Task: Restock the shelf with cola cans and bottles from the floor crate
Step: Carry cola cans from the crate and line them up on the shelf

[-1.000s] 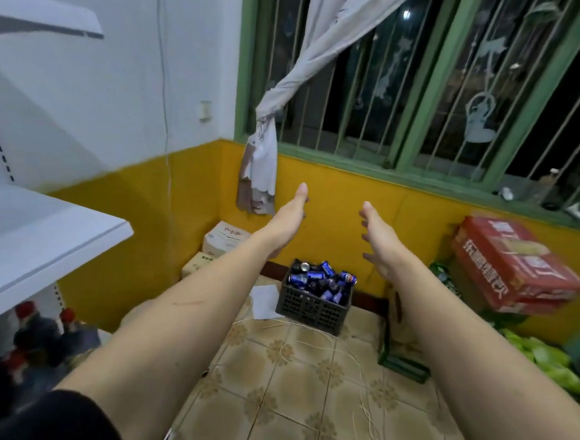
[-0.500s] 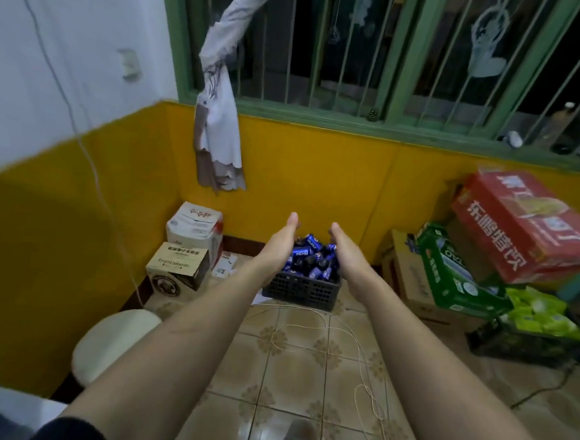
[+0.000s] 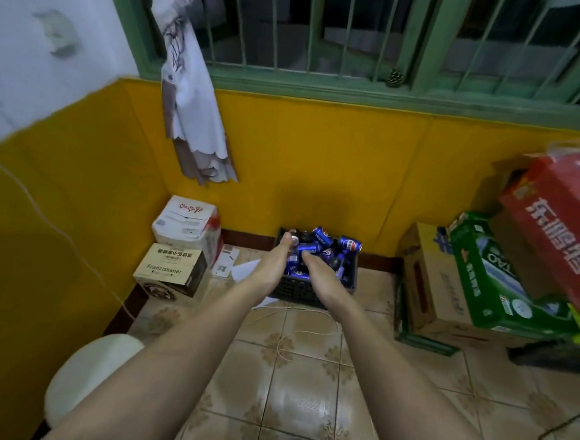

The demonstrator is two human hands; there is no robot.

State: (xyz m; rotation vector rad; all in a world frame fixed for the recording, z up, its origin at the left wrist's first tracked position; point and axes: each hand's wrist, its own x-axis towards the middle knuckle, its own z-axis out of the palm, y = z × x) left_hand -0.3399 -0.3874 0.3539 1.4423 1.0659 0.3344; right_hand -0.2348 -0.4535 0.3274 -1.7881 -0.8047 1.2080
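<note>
Reaching both hands into the crate [image 3: 297, 290] of cans [image 3: 349, 244] on the floor by the yellow wall.
Left hand [image 3: 273, 261] and right hand [image 3: 319, 273] sit over the cans, fingers straight and together, gripping nothing I can make out.

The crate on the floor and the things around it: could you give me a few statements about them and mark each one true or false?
1. The black crate holds blue cola cans. True.
2. The crate stands on a shelf. False: it stands on the tiled floor against the yellow wall.
3. Both hands reach toward the crate, left hand, right hand. True.
4. The red carton lies left of the crate. False: it is on the right.
5. A white stool stands lower left. True.
</note>
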